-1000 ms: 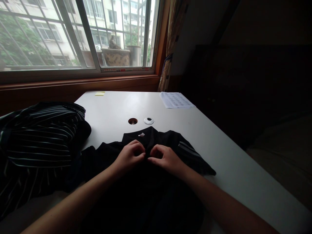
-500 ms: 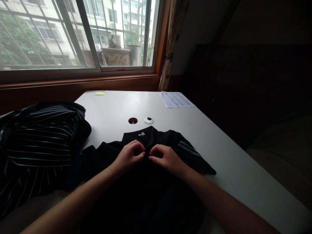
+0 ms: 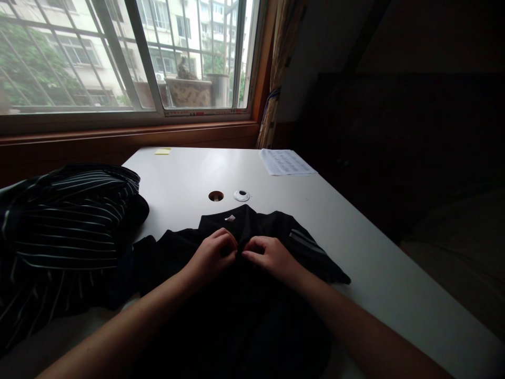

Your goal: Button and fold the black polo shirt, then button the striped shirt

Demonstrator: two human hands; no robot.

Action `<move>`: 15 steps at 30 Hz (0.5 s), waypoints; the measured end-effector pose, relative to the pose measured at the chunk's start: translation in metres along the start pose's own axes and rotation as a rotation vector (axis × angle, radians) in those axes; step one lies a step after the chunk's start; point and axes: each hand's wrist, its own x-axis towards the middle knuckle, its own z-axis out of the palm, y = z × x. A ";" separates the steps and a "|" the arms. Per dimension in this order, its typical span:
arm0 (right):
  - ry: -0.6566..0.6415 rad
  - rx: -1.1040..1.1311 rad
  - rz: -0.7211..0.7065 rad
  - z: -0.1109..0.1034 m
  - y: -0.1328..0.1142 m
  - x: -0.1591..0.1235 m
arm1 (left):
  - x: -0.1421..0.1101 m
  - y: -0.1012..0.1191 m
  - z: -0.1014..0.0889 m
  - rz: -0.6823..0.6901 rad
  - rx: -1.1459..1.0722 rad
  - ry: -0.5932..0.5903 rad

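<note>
A dark garment, likely a shirt with a collar, lies spread over the white table. It shows a small pale label inside the neck and grey stripes on the sleeve at the right. My left hand pinches the cloth at the front, just below the neck. Facing it a short gap away, my right hand has thumb and fingertips closed on the same garment. Whether a button or zip is between the fingertips is too dark to make out.
A heap of black-and-white striped cloth sits at the left of the white table. Beyond the garment are a round cable hole and its white cover. Printed papers and a yellow sticky note lie near the far edge.
The hands stay at the same spot on the garment, with only slight finger movement. The whole view has shifted very slightly.
</note>
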 end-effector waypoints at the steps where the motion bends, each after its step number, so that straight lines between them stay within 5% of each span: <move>1: 0.001 -0.005 0.001 0.001 0.001 0.000 | -0.001 0.000 0.001 0.012 0.013 0.001; 15: -0.064 0.062 0.088 0.000 0.004 0.001 | -0.004 0.001 0.006 0.094 0.126 0.000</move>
